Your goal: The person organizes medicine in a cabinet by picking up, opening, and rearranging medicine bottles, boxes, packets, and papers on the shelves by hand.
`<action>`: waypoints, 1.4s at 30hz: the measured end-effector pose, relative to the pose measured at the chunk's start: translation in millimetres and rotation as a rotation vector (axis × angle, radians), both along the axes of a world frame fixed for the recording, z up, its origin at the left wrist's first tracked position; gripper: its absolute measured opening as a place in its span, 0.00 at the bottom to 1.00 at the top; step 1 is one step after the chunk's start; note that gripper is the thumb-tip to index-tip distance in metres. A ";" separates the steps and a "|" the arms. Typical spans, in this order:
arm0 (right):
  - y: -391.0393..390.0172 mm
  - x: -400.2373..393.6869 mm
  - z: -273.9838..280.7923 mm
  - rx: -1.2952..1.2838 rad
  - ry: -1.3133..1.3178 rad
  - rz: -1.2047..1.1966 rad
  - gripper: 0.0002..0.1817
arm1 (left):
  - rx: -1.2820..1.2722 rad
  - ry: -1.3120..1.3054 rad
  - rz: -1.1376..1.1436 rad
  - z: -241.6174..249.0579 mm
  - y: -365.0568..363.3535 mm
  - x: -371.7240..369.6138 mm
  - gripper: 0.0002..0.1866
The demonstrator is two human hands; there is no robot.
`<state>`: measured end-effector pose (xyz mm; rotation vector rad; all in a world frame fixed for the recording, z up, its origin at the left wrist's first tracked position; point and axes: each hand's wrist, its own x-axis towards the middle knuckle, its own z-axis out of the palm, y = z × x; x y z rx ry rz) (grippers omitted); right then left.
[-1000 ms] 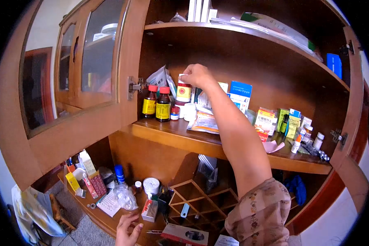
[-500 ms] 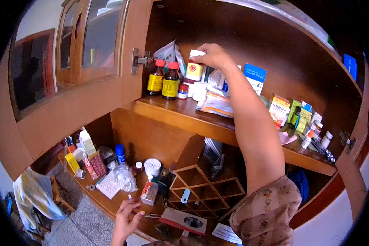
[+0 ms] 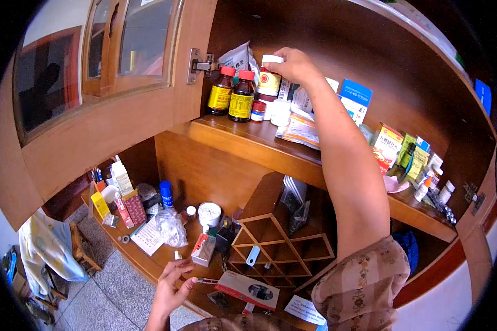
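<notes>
My right hand [image 3: 294, 65] reaches up to the upper shelf, its fingers closed around the white cap of a medicine bottle [image 3: 269, 81] with a pale yellow label and a red emblem. The bottle is upright, right above another dark red and white container [image 3: 266, 102]. Two brown bottles with red caps and yellow labels [image 3: 241, 105] stand to its left. In front are a small red-capped jar [image 3: 258, 111] and a white bottle [image 3: 280, 113]. Low down, my left hand [image 3: 173, 288] is open, fingers apart and curved, its thumb near a slim metal item [image 3: 207, 281].
An open cabinet door [image 3: 121, 124] swings out at the left. Medicine boxes [image 3: 387, 144] and small bottles line the shelf's right side. Below are a wooden lattice rack [image 3: 281, 243], a plastic bag [image 3: 171, 227], a tub of cotton swabs [image 3: 209, 214] and a flat box [image 3: 247, 289].
The whole view has shifted, with the shelf now slightly higher and further right. My right hand keeps its hold on the bottle's cap, and my left hand stays low and open.
</notes>
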<state>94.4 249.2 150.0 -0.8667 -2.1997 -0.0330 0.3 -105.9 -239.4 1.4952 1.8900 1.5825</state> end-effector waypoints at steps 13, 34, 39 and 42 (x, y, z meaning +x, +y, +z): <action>34.8 17.0 29.9 0.362 0.307 0.131 0.35 | 0.048 0.072 -0.022 -31.4 5.6 -27.4 0.14; -226.7 169.4 -127.2 0.730 0.240 0.514 0.18 | -0.250 -0.234 0.951 -222.7 30.0 -340.2 0.28; -245.1 239.4 -189.1 0.676 0.082 0.278 0.21 | -0.497 -0.003 0.945 -240.0 45.1 -414.7 0.28; -253.4 236.4 -202.0 0.858 -0.057 -0.031 0.15 | -0.608 -0.038 0.829 -207.0 47.5 -422.8 0.25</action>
